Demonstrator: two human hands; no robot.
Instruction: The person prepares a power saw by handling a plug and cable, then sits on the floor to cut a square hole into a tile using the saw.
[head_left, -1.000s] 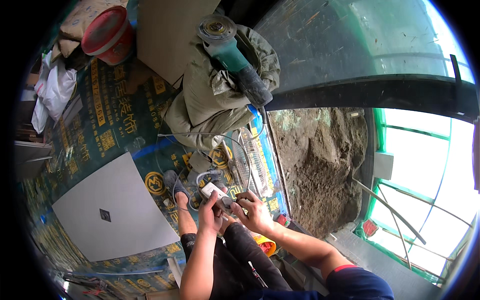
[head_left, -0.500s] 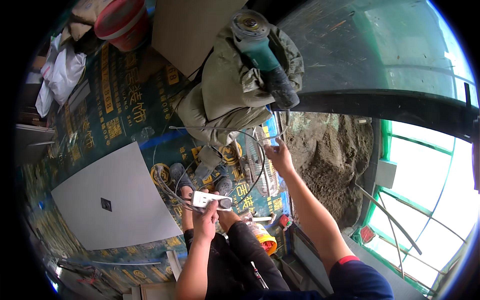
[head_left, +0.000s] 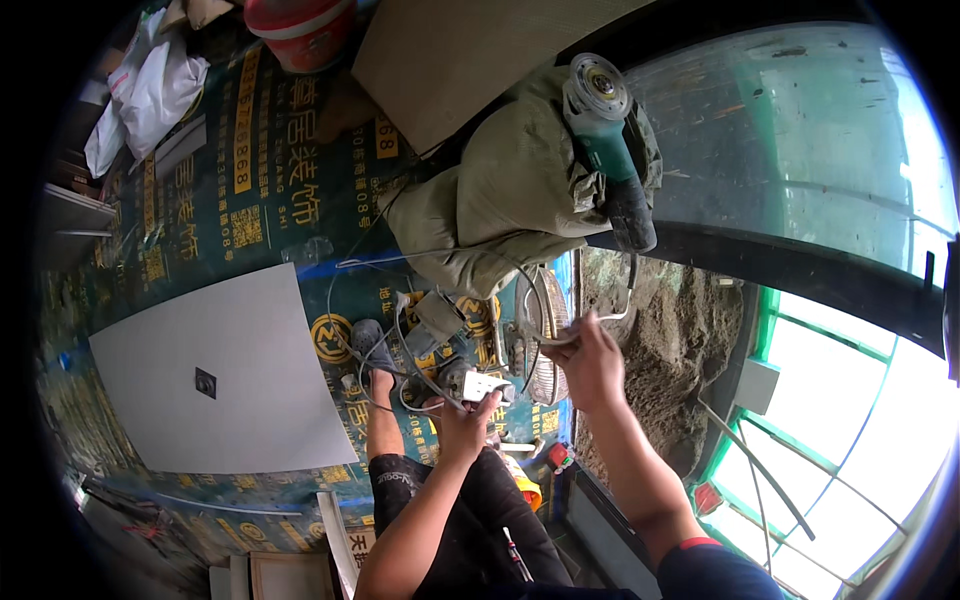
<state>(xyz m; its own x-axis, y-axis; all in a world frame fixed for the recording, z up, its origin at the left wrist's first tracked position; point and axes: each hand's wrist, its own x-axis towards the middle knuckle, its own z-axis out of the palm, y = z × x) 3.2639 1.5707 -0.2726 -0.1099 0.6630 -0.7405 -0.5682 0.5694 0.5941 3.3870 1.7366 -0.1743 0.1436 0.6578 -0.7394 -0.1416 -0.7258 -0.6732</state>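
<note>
My left hand (head_left: 465, 425) grips a white power strip (head_left: 485, 390) with grey cords looped around it. My right hand (head_left: 590, 360) is closed on a light grey cable (head_left: 616, 316), which runs up to the tail of a teal-and-black angle grinder (head_left: 610, 150). The grinder, disc upward, lies on olive cloth sacks (head_left: 510, 180). Below the sacks, a wire fan cage (head_left: 546, 370) and more tangled cords lie near my feet.
A large white tile (head_left: 220, 370) lies at the left on green floor sheeting. A red bucket (head_left: 300, 30), white bags (head_left: 145, 95) and a board (head_left: 470, 55) are at the top. A dirt patch (head_left: 650, 340) and a bright window with poles are at right.
My right hand has left the power strip, moved up and right, and taken hold of the grinder's cable. The view has shifted, so the grinder sits further right.
</note>
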